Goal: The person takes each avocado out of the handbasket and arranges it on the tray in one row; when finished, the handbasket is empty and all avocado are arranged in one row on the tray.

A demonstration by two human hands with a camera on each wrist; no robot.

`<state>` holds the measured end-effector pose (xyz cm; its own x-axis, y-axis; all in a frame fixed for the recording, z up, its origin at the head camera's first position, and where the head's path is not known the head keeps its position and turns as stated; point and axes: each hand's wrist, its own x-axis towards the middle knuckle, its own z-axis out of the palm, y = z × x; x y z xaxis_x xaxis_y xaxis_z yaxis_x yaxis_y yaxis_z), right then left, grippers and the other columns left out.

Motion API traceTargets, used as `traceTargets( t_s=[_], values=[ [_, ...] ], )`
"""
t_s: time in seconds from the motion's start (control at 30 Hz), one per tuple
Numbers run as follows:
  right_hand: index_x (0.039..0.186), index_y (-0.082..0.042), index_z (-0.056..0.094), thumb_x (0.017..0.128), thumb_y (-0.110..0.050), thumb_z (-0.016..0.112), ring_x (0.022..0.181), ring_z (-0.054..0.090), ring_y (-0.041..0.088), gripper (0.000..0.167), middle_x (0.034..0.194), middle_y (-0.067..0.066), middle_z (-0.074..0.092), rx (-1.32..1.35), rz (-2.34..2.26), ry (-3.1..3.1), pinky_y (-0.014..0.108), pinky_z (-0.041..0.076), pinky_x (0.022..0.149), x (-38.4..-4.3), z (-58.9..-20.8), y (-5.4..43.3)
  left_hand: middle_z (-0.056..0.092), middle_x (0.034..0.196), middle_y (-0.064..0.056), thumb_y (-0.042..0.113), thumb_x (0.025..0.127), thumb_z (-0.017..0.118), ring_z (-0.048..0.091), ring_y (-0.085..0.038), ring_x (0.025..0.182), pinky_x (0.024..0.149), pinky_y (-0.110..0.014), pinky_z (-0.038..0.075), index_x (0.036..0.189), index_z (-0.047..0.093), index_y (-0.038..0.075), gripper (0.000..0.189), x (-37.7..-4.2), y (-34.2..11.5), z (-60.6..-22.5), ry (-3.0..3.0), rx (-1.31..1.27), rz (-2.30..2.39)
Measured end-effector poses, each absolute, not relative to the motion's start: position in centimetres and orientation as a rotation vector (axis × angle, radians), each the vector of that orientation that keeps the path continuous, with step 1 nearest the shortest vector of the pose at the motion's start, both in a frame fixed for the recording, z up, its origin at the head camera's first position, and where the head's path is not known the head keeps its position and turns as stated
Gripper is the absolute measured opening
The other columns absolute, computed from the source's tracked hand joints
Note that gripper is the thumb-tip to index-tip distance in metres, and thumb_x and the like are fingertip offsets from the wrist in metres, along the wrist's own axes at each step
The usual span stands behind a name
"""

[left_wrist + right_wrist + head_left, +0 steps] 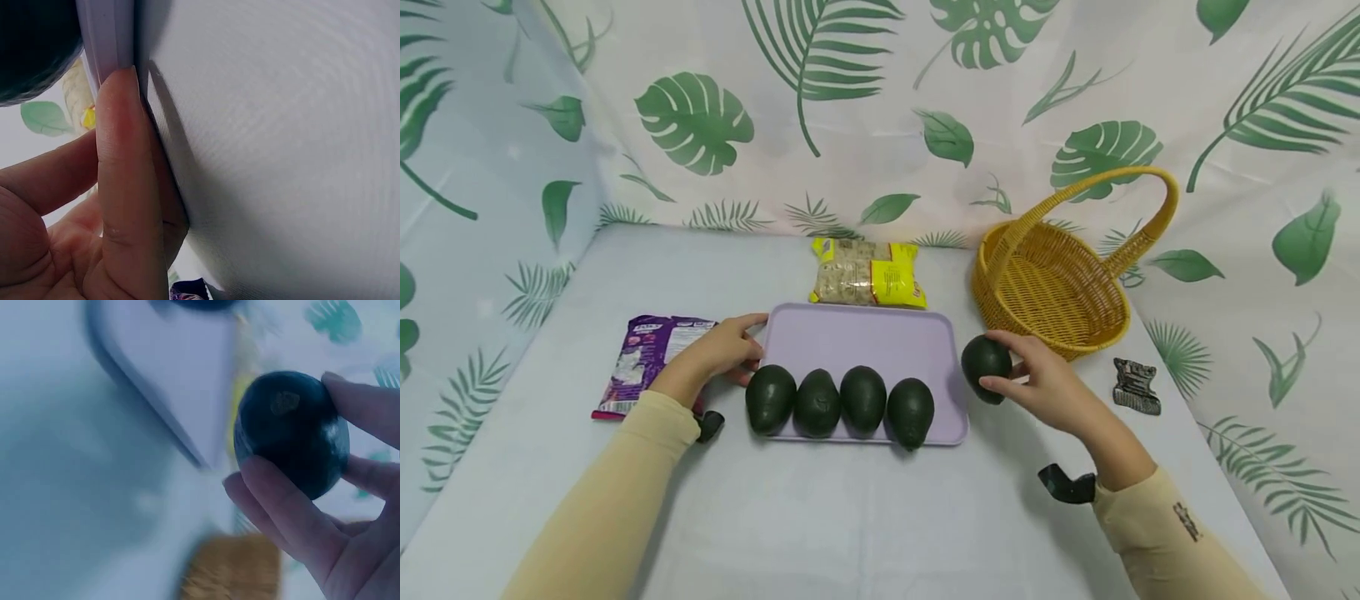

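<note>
A dark green avocado (pixel 986 369) is held between the fingers and thumb of my right hand (pixel 1045 387), beside the tray's right end. The right wrist view shows the same avocado (pixel 290 431) pinched at its sides, its stem scar showing. My left hand (pixel 722 354) is at the left edge of the lilac tray (pixel 857 333), with extended fingers touching its side. Close up in the left wrist view, a straight finger (pixel 125 144) lies against the tray's rim (pixel 107 37). Several more avocados (pixel 863 402) stand in a row along the tray's front edge.
A yellow wicker basket (pixel 1112 321) with a tall handle stands back right. Behind the tray lies a yellow and clear food bag (pixel 865 273). A purple packet (pixel 643 358) lies partly under the left forearm, and a small dark packet (pixel 1137 387) sits far right.
</note>
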<state>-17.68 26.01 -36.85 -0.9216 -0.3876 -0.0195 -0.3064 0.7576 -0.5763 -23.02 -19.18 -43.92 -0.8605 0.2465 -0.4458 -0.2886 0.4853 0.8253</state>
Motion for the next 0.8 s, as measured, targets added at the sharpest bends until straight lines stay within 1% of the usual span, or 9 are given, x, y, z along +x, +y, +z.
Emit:
traceTargets(
  t_s=[0.13,0.27,0.47,0.67,0.8],
  values=[
    [0.145,-0.014,0.047,0.088,-0.031,0.076,0.095,0.063,0.026,0.065,0.126,0.017,0.053,-0.506,-0.891,2.77,0.029,0.057,0.071,-15.7,-38.7,24.4,0.057,0.104,-0.02,-0.005,0.092,0.053,0.059,-0.019,0.079,0.06,-0.033,0.061,0.158,0.019,0.008,0.076,-23.1,-19.4,-43.8,2.215,-0.028,1.379],
    [0.145,-0.015,0.047,0.088,-0.032,0.076,0.095,0.062,0.022,0.066,0.127,0.017,0.053,-0.493,-0.88,2.775,0.03,0.057,0.073,-14.7,-39.8,23.3,0.057,0.105,-0.02,-0.004,0.093,0.054,0.059,-0.019,0.079,0.06,-0.032,0.061,0.158,0.018,0.008,0.076,-23.0,-19.5,-43.7,2.22,-0.024,1.374],
    [0.143,-0.015,0.049,0.086,-0.035,0.077,0.09,0.061,0.02,0.066,0.119,0.016,0.054,-0.492,-0.837,2.827,0.029,0.055,0.07,-14.1,-40.4,22.2,0.057,0.105,-0.02,-0.003,0.093,0.054,0.059,-0.019,0.081,0.061,-0.032,0.061,0.158,0.018,0.007,0.075,-22.7,-19.7,-43.4,2.234,-0.022,1.36],
    [0.144,-0.016,0.048,0.085,-0.043,0.077,0.087,0.062,0.019,0.071,0.122,0.015,0.053,-0.472,-0.787,2.841,0.028,0.055,0.07,-13.9,-40.6,21.7,0.057,0.105,-0.02,-0.003,0.093,0.054,0.059,-0.019,0.081,0.061,-0.032,0.061,0.158,0.018,0.007,0.074,-22.8,-19.7,-43.3,2.232,-0.024,1.359],
    [0.145,-0.015,0.047,0.085,-0.045,0.076,0.089,0.063,0.02,0.074,0.125,0.015,0.052,-0.477,-0.788,2.854,0.03,0.057,0.07,-13.9,-40.5,21.7,0.056,0.104,-0.02,-0.003,0.094,0.053,0.058,-0.019,0.08,0.061,-0.032,0.061,0.158,0.019,0.008,0.074,-22.9,-19.8,-43.5,2.235,-0.029,1.363]
  ],
)
